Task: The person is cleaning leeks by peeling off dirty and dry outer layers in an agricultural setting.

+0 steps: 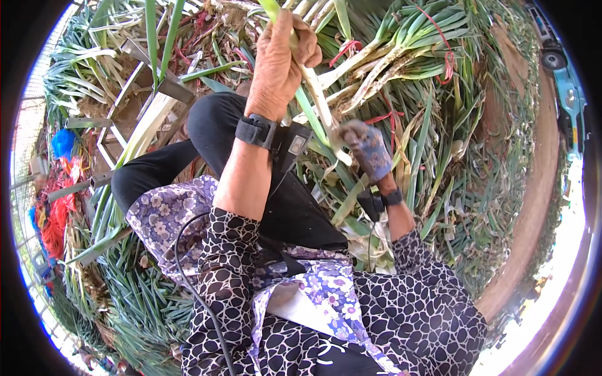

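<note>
Far left of the hands we saw red string, and nearer them a metal frame. Next came the bare left hand, its fingers curled around an onion whose pale stalk slanted down toward the other hand, and there we saw the gloved, blurred right hand bent just beside the lower end, though we could not tell whether it pinched it. Beyond that hand we saw a tied bundle, then leaves and, well apart to the right, a blue vehicle.
</note>
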`<state>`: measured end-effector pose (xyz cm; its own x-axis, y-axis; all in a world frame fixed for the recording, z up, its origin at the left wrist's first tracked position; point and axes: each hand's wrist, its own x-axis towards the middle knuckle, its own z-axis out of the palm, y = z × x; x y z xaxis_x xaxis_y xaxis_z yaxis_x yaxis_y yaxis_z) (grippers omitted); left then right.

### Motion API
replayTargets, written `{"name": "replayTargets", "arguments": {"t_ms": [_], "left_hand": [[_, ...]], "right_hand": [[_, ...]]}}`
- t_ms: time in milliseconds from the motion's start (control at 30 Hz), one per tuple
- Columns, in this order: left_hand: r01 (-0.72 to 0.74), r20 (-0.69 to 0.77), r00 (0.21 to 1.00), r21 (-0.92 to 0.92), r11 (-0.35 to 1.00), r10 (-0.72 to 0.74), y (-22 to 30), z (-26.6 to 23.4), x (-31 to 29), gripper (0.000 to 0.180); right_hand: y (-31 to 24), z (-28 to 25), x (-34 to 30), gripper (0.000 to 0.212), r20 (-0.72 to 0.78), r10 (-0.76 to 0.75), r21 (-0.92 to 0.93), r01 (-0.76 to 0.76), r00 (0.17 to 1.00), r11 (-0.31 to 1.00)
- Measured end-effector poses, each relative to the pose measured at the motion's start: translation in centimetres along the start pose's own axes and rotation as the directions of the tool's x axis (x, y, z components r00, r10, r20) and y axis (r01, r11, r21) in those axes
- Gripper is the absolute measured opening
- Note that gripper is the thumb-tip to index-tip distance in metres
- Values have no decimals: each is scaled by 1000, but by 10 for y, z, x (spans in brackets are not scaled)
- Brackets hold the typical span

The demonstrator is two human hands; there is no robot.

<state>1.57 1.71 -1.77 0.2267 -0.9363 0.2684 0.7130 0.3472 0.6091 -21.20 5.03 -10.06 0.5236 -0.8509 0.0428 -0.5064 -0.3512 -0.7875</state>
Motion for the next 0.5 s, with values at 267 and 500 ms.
{"name": "replayTargets", "arguments": {"t_ms": [267,500], "left_hand": [[2,-172,985,-54,999,-11,13,3,-2,39],[-27,56,998,-69,997,31,15,-9,-2,43]], "right_hand": [[60,-10,-137,24,45,453,-206,-435,891,877],[132,-26,-215,31,14,522,-553,-429,853,714]]}}
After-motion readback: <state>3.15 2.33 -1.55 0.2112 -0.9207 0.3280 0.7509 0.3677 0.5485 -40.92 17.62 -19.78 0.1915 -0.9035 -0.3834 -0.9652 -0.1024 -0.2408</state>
